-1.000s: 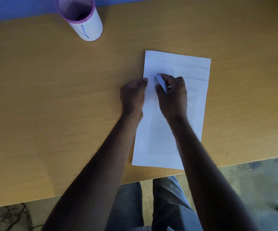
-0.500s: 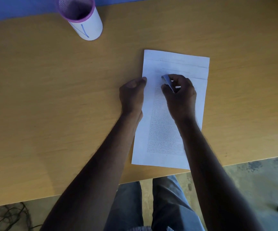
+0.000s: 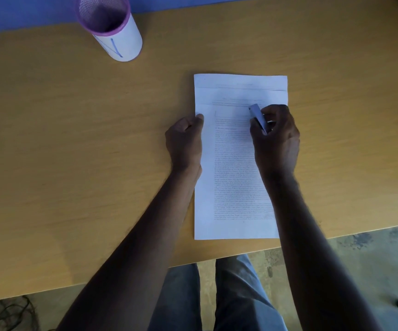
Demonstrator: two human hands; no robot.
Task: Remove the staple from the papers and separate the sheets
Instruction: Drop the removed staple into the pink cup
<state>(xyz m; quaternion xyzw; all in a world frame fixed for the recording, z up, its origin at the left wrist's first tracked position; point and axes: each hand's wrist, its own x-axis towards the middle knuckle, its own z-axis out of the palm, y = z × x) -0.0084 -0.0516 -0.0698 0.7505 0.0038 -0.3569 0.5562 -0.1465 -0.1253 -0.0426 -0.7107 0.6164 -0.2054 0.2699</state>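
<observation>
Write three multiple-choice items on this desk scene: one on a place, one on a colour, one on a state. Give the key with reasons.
1. Where does the mesh cup stand?
A. far left of the papers
B. on the papers
C. at the table's near edge

2. What colour is the cup's rim?
A. green
B. purple
C. red

3. What is the right hand doing?
A. lying flat
B. gripping the cup
C. gripping a small blue tool

Key: 1 A, it stands by the far table edge; 2 B, the rim shows purple; 3 C, fingers curl round the tool.

Staple not discernible on papers [image 3: 236,163]; right hand [image 3: 276,139] hid most of remover [image 3: 258,115]; print unreadable.
</observation>
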